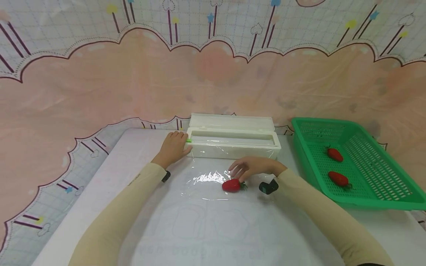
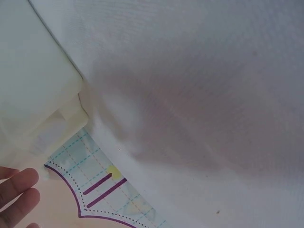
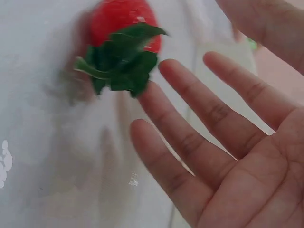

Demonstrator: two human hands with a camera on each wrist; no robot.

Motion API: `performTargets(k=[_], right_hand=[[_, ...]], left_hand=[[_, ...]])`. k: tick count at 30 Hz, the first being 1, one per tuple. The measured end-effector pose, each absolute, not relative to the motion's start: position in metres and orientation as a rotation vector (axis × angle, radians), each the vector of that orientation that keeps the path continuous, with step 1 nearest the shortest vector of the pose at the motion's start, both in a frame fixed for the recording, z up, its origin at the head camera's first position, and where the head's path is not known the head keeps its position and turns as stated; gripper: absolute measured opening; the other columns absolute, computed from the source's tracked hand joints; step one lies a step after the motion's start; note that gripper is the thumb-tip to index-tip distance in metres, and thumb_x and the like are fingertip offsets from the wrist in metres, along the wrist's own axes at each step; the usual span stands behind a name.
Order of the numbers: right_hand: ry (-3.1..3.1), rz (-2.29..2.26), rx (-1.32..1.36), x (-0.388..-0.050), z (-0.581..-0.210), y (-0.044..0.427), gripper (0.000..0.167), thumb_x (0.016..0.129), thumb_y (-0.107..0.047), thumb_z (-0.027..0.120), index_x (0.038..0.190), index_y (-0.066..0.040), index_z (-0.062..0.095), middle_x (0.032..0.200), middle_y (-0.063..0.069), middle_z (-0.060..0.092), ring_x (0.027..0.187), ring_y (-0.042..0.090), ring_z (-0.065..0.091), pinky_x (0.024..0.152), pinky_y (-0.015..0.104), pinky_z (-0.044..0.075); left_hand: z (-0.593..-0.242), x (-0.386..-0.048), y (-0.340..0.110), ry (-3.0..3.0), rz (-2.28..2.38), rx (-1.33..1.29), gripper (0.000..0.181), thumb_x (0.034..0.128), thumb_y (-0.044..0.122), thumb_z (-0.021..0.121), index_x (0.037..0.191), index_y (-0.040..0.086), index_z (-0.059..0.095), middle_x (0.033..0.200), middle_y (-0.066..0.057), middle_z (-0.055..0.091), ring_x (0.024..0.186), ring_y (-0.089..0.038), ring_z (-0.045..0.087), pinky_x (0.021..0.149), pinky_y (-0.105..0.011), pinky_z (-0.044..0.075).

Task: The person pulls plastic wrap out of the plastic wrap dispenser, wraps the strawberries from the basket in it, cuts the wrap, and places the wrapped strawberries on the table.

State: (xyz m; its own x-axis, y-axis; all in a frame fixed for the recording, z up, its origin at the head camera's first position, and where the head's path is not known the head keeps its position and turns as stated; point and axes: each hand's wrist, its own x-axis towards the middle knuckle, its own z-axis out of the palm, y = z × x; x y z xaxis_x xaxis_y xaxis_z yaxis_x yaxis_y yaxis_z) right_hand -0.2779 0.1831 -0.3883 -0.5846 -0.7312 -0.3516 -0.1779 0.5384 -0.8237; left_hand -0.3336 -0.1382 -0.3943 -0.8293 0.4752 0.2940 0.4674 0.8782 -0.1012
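Note:
A red strawberry (image 1: 232, 185) with green leaves lies on a sheet of clear cling film (image 1: 199, 186) spread on the table. The film reaches forward from a white cling film dispenser (image 1: 233, 150) with its lid raised. My right hand (image 1: 254, 166) hovers just behind the strawberry. In the right wrist view its fingers (image 3: 183, 137) are spread beside the strawberry's leaves (image 3: 126, 59), holding nothing. My left hand (image 1: 173, 147) is at the dispenser's left end, beside a small green piece (image 1: 189, 140). The left wrist view shows only its fingertips (image 2: 21, 190) near the dispenser's end.
At the right stands a green plastic basket (image 1: 307, 177) with two strawberries (image 1: 334, 154) in it. A patterned pink and white cloth (image 1: 213, 85) hangs behind the white table (image 1: 159, 229).

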Motion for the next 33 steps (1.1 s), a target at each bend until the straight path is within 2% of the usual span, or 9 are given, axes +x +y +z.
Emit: performTargets(k=[5,9,14,18,25,29,33], right_hand=[[2.053,-1.088,-0.752,-0.273,-0.382,0.196,0.059,0.087,-0.009,0.064,0.14,-0.004,0.038,0.131,0.018,0.056,0.121,0.032,0.055,0.096,0.039,0.049],[2.068,-1.185,-0.778,-0.267,-0.379,0.209,0.061,0.088,-0.006,0.062,0.142,-0.002,0.034,0.131,0.02,0.055,0.121,0.034,0.055,0.095,0.038,0.05],[2.11,-1.25,-0.781,-0.254,-0.379,0.226,0.062,0.088,-0.006,0.062,0.142,-0.002,0.033,0.133,0.023,0.052,0.121,0.035,0.054,0.095,0.035,0.05],[2.115,-1.3,-0.82,-0.244,-0.38,0.236,0.065,0.087,-0.008,0.064,0.142,0.0,0.032,0.134,0.026,0.05,0.121,0.038,0.053,0.095,0.031,0.05],[2.156,-1.336,-0.803,-0.225,-0.38,0.241,0.065,0.086,-0.01,0.065,0.141,0.0,0.032,0.134,0.026,0.05,0.12,0.04,0.053,0.096,0.04,0.049],[2.254,-1.311,-0.821,-0.214,-0.38,0.243,0.065,0.085,-0.01,0.067,0.14,-0.001,0.034,0.133,0.025,0.052,0.119,0.039,0.054,0.095,0.039,0.05],[2.33,-1.315,-0.869,-0.207,-0.383,0.246,0.063,0.083,-0.004,0.068,0.137,0.002,0.038,0.129,0.027,0.053,0.115,0.037,0.057,0.093,0.039,0.05]], left_hand=[[-0.395,-0.332,-0.139,-2.737,0.039,-0.703,0.048,0.0903,0.039,0.056,0.112,-0.003,0.056,0.111,-0.019,0.062,0.105,-0.034,0.056,0.096,-0.047,0.043],[-0.395,-0.331,-0.14,-2.747,0.026,-0.697,0.048,0.0905,0.039,0.056,0.113,-0.003,0.056,0.111,-0.019,0.062,0.105,-0.034,0.055,0.096,-0.047,0.043],[-0.397,-0.329,-0.141,-2.74,0.022,-0.689,0.047,0.0915,0.04,0.055,0.116,-0.001,0.055,0.107,-0.019,0.061,0.102,-0.034,0.055,0.094,-0.047,0.044],[-0.394,-0.325,-0.142,-2.773,0.027,-0.679,0.052,0.0931,0.043,0.051,0.123,0.001,0.052,0.107,-0.019,0.06,0.102,-0.034,0.055,0.095,-0.048,0.043],[-0.389,-0.319,-0.151,-2.822,0.022,-0.634,0.062,0.0938,0.047,0.048,0.137,0.002,0.043,0.115,-0.02,0.057,0.11,-0.036,0.052,0.1,-0.05,0.039],[-0.385,-0.31,-0.156,-2.777,0.024,-0.647,0.061,0.0931,0.043,0.052,0.137,0.002,0.042,0.118,-0.02,0.056,0.112,-0.037,0.052,0.1,-0.05,0.039],[-0.381,-0.294,-0.156,-2.677,0.009,-0.782,0.056,0.0903,0.038,0.058,0.132,0.002,0.048,0.115,-0.018,0.059,0.109,-0.034,0.055,0.1,-0.048,0.04]])
